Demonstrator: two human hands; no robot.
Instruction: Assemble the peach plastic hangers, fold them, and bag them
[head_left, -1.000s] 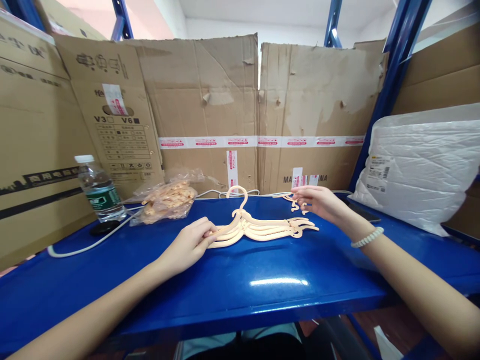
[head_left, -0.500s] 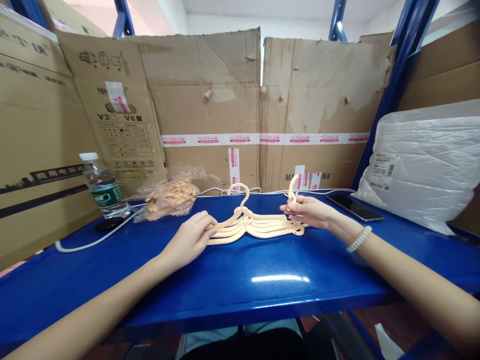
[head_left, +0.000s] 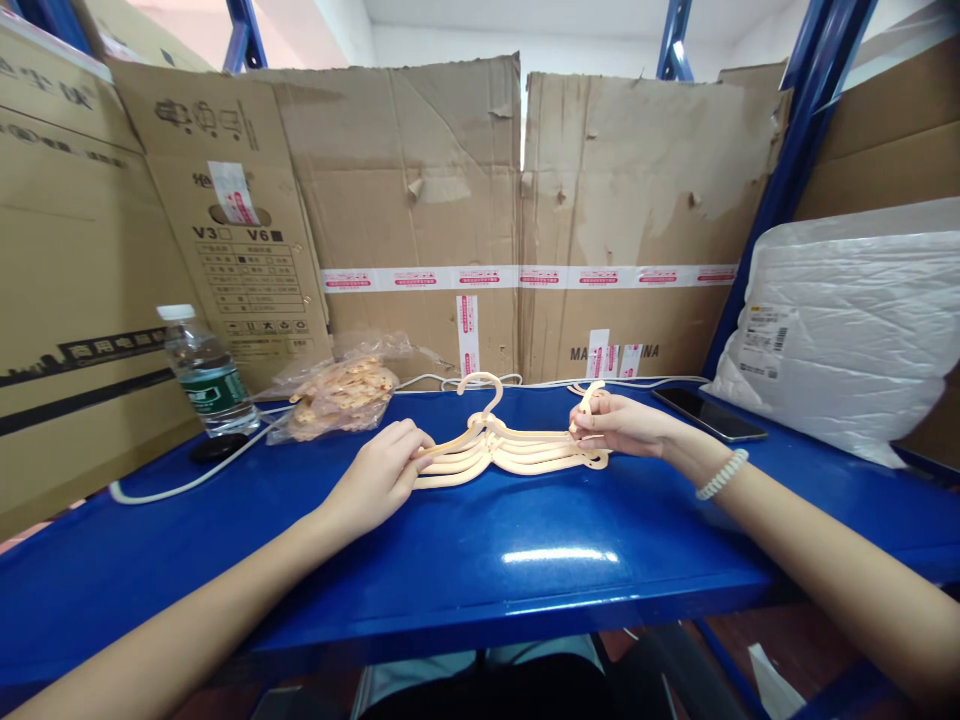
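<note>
Hanger stack point(head_left: 490, 449): mid blue table point(head_left: 480, 570), long axis L–R, hook to far side.
L hand point(head_left: 382, 468): I've its L end pinched.
R hand point(head_left: 624, 424): gripping hook piece point(head_left: 590, 397) by R end; contact w/ stack unclear.

Near eight o'clock, the left hand point(head_left: 384, 468) covers the nine-o'clock ends of the stacked hangers point(head_left: 489, 442), whose overlapping arms defy a count. Toward four o'clock, fingers of the right hand point(head_left: 628, 424) hide the lower part of a curved piece point(head_left: 592, 392); whether it touches the hangers cannot be told. Contents of the clear bag point(head_left: 341, 390) at nine o'clock merge together. The white package point(head_left: 847, 330) at three o'clock is cropped by the edge, its label point(head_left: 763, 340) largely too small to read. At nine o'clock, the edge crops a carton point(head_left: 67, 240).
</note>
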